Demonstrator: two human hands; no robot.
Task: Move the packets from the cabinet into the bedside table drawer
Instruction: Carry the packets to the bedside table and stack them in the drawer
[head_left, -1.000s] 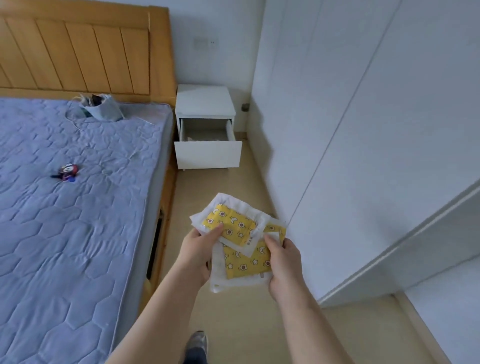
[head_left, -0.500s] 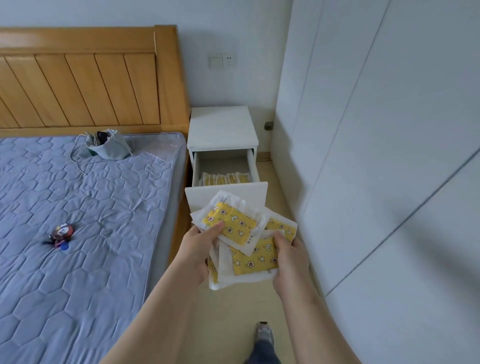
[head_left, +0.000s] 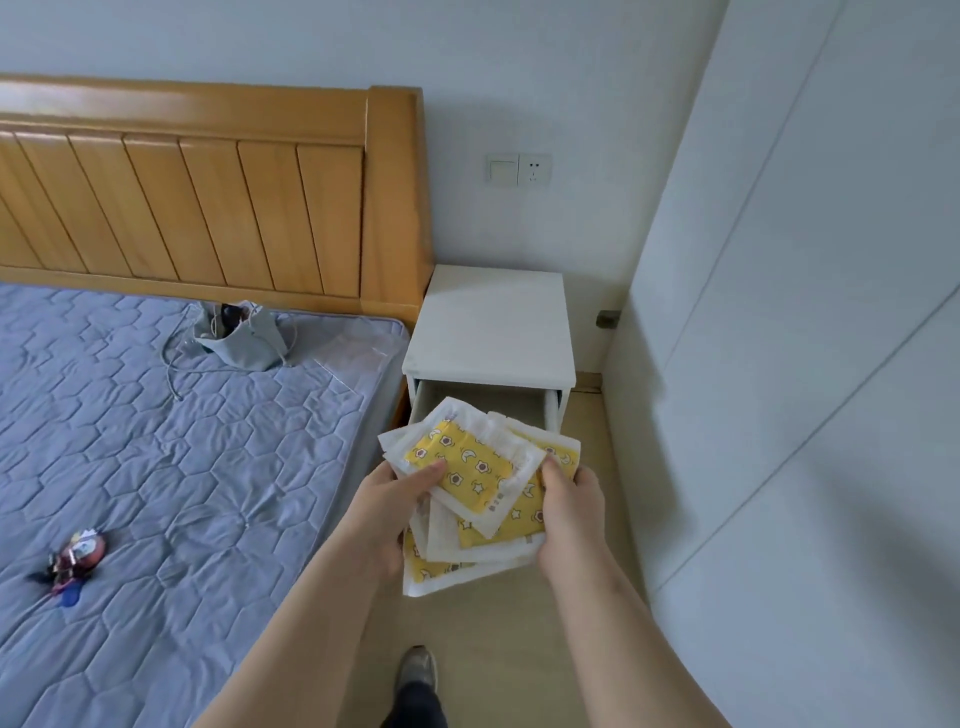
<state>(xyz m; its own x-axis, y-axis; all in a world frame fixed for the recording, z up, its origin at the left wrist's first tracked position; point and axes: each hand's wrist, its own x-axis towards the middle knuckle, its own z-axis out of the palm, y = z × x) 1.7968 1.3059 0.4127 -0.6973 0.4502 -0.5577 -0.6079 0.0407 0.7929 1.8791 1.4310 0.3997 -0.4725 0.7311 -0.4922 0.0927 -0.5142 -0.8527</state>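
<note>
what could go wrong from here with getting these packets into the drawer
1. The packets are a loose, fanned stack held only at the edges by the left hand and right hand. The lowest one hangs out below and may slip to the floor.
2. The stack hides most of the open drawer, so a release might miss it or catch its front edge.

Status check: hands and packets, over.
Both grip the packets: left hand, right hand. Stack in front of the open drawer, not yet in. Nothing seen blocking.
</note>
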